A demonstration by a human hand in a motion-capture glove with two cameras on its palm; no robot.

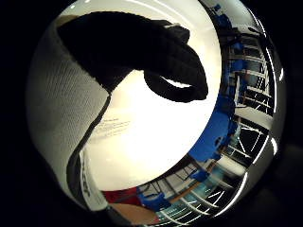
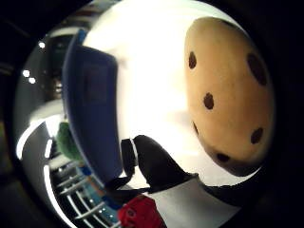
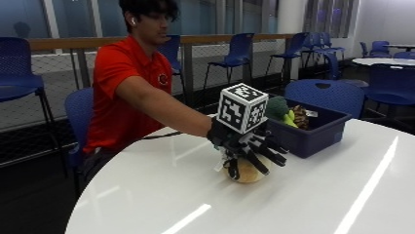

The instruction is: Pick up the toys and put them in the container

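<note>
Fingers [image 3: 267,148] spreading over cookie plush [image 3: 248,171] at frame centre; closing evenly before lifting toward blue bin [image 3: 317,131] at right.

Wears a red polo shirt [image 3: 120,87], short-sleeved, with a small round badge [image 3: 160,79] on the chest. White earbud [image 3: 132,21] in one ear. Right hand [image 3: 250,144] in a black glove, knit-textured, covering every finger. Palm views show black fingers [image 1: 156,52] and a white mesh panel [image 1: 61,109] edged with a black strap. Printed lettering on a white band [image 1: 86,182], too small to read. Dark trousers, barely seen at the table's edge.
</note>
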